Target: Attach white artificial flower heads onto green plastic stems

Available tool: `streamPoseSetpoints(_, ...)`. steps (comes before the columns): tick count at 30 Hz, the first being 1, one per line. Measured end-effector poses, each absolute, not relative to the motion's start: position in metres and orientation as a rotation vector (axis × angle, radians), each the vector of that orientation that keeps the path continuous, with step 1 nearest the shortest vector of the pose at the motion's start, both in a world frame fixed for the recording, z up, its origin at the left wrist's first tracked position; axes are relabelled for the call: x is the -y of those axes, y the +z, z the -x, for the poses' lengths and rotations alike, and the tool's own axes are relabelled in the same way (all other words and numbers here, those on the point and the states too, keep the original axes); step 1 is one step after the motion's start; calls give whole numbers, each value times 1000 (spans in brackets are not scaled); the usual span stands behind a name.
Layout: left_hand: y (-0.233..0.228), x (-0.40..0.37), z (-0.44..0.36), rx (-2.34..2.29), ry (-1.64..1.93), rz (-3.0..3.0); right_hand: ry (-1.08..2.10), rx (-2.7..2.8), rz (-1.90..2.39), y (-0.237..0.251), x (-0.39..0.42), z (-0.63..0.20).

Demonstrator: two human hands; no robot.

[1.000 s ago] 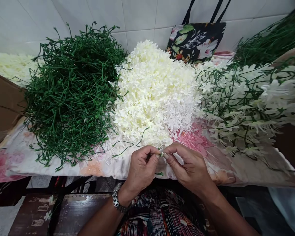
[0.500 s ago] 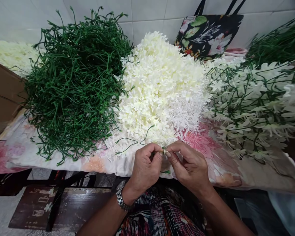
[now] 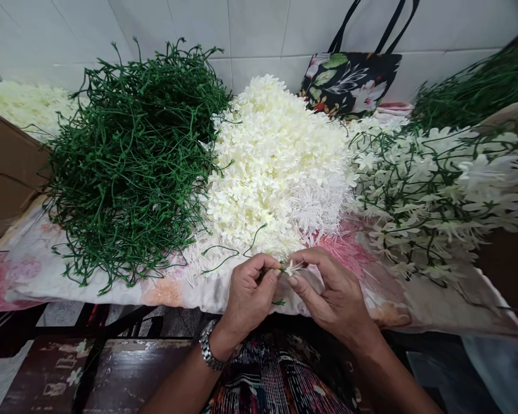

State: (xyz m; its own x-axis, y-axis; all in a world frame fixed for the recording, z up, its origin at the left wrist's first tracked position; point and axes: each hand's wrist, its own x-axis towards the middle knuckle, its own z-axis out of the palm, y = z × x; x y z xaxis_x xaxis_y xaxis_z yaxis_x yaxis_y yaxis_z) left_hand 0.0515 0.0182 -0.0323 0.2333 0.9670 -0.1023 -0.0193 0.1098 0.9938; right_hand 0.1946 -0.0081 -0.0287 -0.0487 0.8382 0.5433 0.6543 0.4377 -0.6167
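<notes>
Between the fingertips of left hand [image 3: 248, 293] and right hand [image 3: 334, 296], both pinched together: small white flower [image 3: 292, 267] on thin green stem [image 3: 271, 269]. Just beyond the grip, heap of white flowers [image 3: 276, 167]; farther left, pile of green stems [image 3: 133, 161].

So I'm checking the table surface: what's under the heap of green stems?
The green stems lie on a floral cloth that shows along its front edge. Whatever lies beneath the heap and the cloth is covered.
</notes>
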Motion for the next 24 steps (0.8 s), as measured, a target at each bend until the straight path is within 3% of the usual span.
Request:
streamPoseSetpoints(19,-36,-19,-50,-957,1000,-939,214,1654,1208,-33,8,-187)
streamPoseSetpoints(24,-22,-19,-59,-903,1011,-702,454,1326,1172,-40,9,-176)
